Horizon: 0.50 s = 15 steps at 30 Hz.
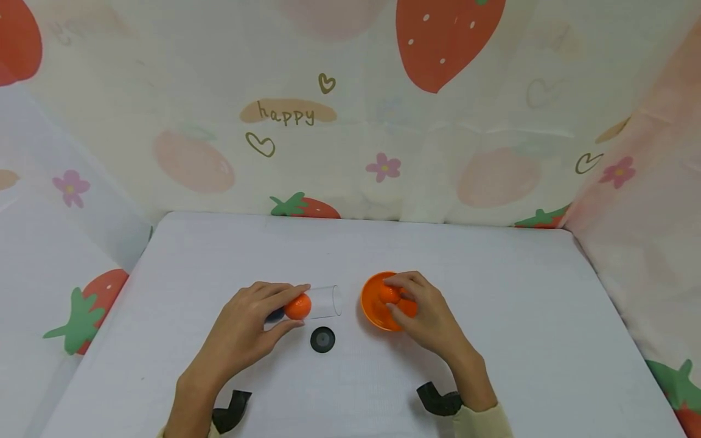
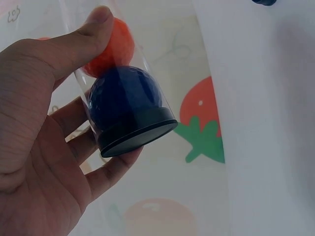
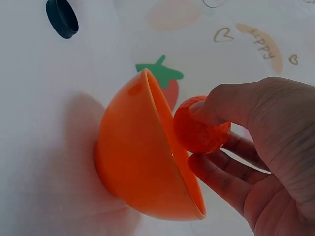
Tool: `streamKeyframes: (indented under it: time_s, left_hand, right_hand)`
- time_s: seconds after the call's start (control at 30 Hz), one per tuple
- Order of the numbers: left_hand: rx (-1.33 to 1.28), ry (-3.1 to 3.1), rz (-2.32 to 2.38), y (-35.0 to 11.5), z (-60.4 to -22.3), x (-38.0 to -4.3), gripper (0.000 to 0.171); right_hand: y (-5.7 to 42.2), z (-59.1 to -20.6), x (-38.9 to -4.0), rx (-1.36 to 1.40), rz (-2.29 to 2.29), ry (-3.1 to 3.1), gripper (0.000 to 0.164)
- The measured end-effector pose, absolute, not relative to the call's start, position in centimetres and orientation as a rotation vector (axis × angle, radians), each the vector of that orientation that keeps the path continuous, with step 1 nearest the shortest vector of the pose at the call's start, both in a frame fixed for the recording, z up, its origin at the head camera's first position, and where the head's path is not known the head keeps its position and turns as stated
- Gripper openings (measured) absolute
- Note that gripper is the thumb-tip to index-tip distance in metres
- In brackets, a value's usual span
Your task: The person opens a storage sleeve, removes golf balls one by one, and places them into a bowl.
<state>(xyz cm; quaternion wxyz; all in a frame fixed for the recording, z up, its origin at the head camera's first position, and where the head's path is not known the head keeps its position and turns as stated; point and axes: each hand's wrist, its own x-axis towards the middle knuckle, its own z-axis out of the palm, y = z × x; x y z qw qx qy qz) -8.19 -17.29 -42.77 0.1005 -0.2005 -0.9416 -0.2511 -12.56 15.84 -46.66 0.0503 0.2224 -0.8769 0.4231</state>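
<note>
With fingers curled, gripping in the left hand [image 1: 249, 319] a clear tube [image 1: 324, 302] above the bench [image 1: 520, 316], aligned sideways along its long axis, pointing its open end right toward the orange bowl [image 3: 140, 157] and its black base [image 2: 140, 133] left; showing inside, from the base, a blue ball [image 2: 125, 93], then an orange ball [image 1: 298, 306]. Pinching a second orange ball [image 3: 197, 132] with right hand [image 1: 429, 313] thumb and fingers, at the bowl's mouth. Lying near the tube, on the bench: a black cap [image 1: 322, 339].
</note>
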Motion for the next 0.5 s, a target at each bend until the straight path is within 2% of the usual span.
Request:
streamKeyframes:
  time_s: [0.5]
  left_hand:
    - [-0.584, -2.794, -0.739, -17.31, -42.73, -8.24, 0.058]
  right_hand:
    - [15.59, -45.99, -12.34, 0.629, 1.222, -2.631, 0.036]
